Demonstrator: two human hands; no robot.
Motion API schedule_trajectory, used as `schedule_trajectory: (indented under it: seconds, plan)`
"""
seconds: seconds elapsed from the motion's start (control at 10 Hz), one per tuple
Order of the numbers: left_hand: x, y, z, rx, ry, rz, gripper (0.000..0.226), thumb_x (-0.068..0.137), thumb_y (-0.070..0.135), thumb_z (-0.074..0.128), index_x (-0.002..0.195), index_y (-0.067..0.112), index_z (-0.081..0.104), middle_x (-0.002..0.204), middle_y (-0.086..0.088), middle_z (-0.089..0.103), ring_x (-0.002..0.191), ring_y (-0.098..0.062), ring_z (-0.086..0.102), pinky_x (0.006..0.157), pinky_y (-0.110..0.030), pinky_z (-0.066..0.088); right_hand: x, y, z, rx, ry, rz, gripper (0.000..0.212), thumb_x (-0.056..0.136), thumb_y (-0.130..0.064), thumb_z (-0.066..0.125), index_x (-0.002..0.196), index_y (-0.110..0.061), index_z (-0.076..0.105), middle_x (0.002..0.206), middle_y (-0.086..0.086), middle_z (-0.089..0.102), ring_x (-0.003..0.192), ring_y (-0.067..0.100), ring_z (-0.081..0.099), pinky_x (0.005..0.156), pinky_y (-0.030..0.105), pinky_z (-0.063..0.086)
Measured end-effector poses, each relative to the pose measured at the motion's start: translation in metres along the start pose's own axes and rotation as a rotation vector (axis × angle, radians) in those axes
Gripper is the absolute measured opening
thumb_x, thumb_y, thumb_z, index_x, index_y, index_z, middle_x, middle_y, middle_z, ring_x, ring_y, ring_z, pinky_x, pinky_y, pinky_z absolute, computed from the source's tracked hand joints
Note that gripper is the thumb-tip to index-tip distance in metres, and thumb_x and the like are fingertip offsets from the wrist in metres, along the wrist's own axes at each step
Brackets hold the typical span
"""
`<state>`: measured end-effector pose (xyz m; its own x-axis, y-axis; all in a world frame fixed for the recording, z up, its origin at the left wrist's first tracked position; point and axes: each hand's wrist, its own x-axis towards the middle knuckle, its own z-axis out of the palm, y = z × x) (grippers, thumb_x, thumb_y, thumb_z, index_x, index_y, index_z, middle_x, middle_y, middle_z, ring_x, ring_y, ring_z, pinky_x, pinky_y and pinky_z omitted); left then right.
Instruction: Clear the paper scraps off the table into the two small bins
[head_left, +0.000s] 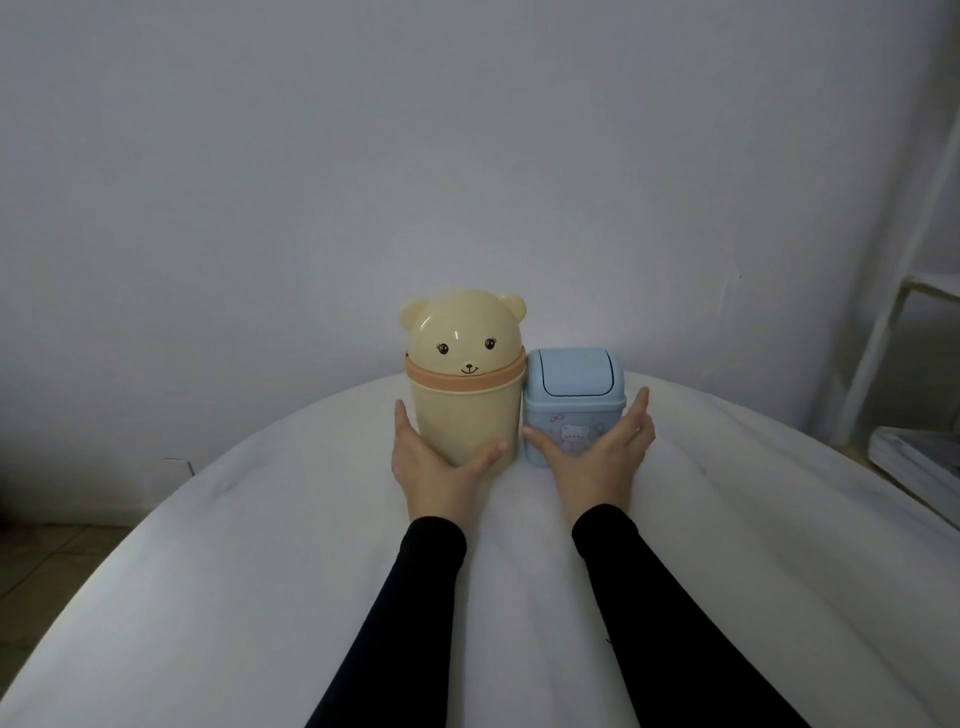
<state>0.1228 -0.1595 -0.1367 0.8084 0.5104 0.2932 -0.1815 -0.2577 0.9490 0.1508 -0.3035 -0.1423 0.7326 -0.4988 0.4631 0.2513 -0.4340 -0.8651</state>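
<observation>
Left hand (423, 460) is cupping the base of the yellow bear bin (464, 384); fingers (402, 423) are lying straight up its left side, thumb (485, 453) is stretching across its lower front; hand spread wide, not curled round anything. Black sleeve (415, 597) is covering the left forearm. The yellow bear bin is standing upright just beyond the left palm, domed bear-face lid (460, 332) sitting on, orange band (464, 382) running beneath the lid; its right side is touching or nearly touching the blue bin (570, 410); cannot tell which. The blue bin is standing upright between the two hands' thumbs and the right fingers, swing lid (574, 373) lying level; a bear print is showing on its front. Right hand (602, 454) is flanking the blue bin; thumb (540, 436) is lying along its lower front, fingers (640, 415) are pointing straight past its right side, a slight gap appearing there; hand wide, gripping nothing. Both bins are resting on the white-covered worktop (753, 545), ahead of both wrists; a pale wall (467, 156) is standing beyond the fingertips; a white ladder-like frame (904, 291) is leaning well to the right of the right hand.
</observation>
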Motion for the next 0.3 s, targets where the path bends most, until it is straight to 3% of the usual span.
schedule_trajectory:
  seconds: [0.2,0.3]
  plan:
    - [-0.030,0.003,-0.043,0.030,0.094,0.037,0.086,0.072,0.037,0.078,0.143,0.028,0.029,0.140,0.003,0.041,0.133,-0.016,0.029,0.110,-0.037,0.029,-0.015,-0.001,-0.032,0.017,-0.029,-0.014,0.115,0.063,-0.040,0.085,0.150,-0.013,0.015,0.148,0.018,0.023,0.139,0.029,0.024,0.111,0.041,0.030]
    - [-0.043,0.001,-0.075,0.052,0.152,0.063,0.061,0.080,0.029,0.070,0.134,0.029,0.041,0.132,0.007,0.046,0.128,-0.018,0.038,0.108,-0.042,0.035,-0.029,-0.004,-0.063,-0.015,0.004,-0.032,0.099,0.071,-0.035,0.080,0.148,-0.011,0.023,0.145,0.017,0.029,0.136,0.029,0.030,0.108,0.038,0.032]
